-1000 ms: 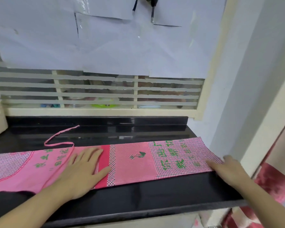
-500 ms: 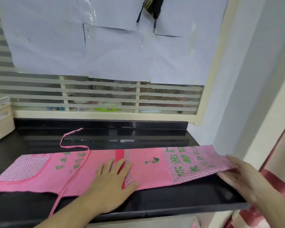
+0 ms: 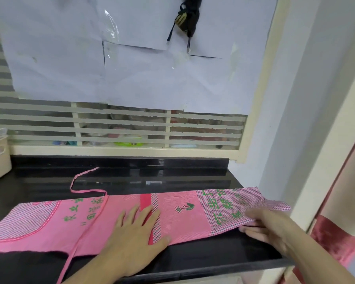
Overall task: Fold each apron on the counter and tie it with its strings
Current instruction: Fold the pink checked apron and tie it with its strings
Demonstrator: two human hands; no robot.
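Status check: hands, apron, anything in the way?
Left hand flat on apron middle. Right hand pinches the checked right end, lifted off counter. Apron a long strip; string loose, trailing over the front edge. Nothing blocking.

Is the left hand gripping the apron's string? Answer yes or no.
No: the left hand lies flat with straight fingers on the middle of the apron, while the string runs free beside it.

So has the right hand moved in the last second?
Yes. The right hand has gone from lying flat on the apron's checked end to pinching and lifting it off the black counter, inward from the counter's right end.
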